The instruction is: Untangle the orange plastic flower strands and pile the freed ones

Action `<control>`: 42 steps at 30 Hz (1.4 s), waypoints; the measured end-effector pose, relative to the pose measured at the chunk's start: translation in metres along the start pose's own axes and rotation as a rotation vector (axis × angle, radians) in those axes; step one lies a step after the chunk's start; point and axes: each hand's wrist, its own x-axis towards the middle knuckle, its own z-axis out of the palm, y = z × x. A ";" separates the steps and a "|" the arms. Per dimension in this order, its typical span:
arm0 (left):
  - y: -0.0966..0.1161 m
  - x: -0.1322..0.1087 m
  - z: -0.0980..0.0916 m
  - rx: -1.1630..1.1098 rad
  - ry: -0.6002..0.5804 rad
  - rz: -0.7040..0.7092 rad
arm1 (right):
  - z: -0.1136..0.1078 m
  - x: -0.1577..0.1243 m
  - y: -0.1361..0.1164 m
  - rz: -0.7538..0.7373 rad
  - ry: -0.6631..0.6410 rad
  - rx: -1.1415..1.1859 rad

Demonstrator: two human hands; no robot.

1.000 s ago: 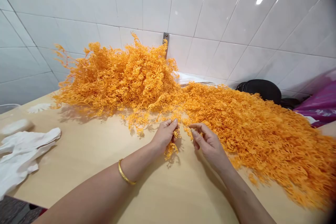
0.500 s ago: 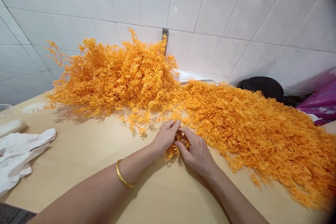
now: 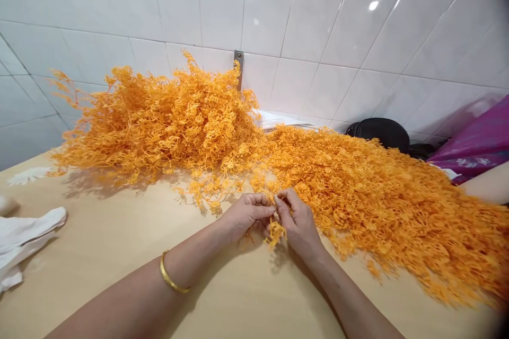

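My left hand (image 3: 247, 216) and my right hand (image 3: 297, 222) meet over the tabletop, thumbs and forefingers pinched close together. Between them is an orange artificial flower sprig (image 3: 275, 234), its frilly end hanging below the fingers. Both hands are closed on it; the exact spot they pinch is partly hidden by the fingertips. Just beyond the hands, loose orange sprigs (image 3: 207, 188) trail out of a tall heap of the same plastic sprigs (image 3: 170, 122). To the right of my right hand spreads a lower, longer pile of orange pieces (image 3: 377, 196).
The pale wooden table (image 3: 131, 238) runs up to a white tiled wall (image 3: 302, 16). At left lie a white cloth glove (image 3: 32, 230) and a white flower-shaped piece (image 3: 28, 175). A black case (image 3: 379, 133) and a purple bag (image 3: 473, 140) stand behind the right pile. A metal bracket (image 3: 238, 66) is on the wall.
My fingers have shifted from bunching around the sprig to a fingertip pinch, and its frilly end now hangs free below. The view has turned slightly right; an arm-like shape appears at the right edge.
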 end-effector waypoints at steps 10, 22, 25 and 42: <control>0.003 -0.007 0.004 -0.071 0.055 -0.026 | -0.023 0.015 0.015 0.350 0.331 0.732; 0.006 0.004 -0.005 -0.106 0.311 0.130 | -0.014 0.001 -0.002 0.183 -0.002 0.338; 0.004 0.005 -0.004 -0.128 0.319 0.141 | -0.013 -0.001 -0.008 0.088 -0.050 0.175; 0.005 0.002 0.002 0.044 0.166 0.031 | -0.006 0.000 -0.003 0.041 -0.103 0.191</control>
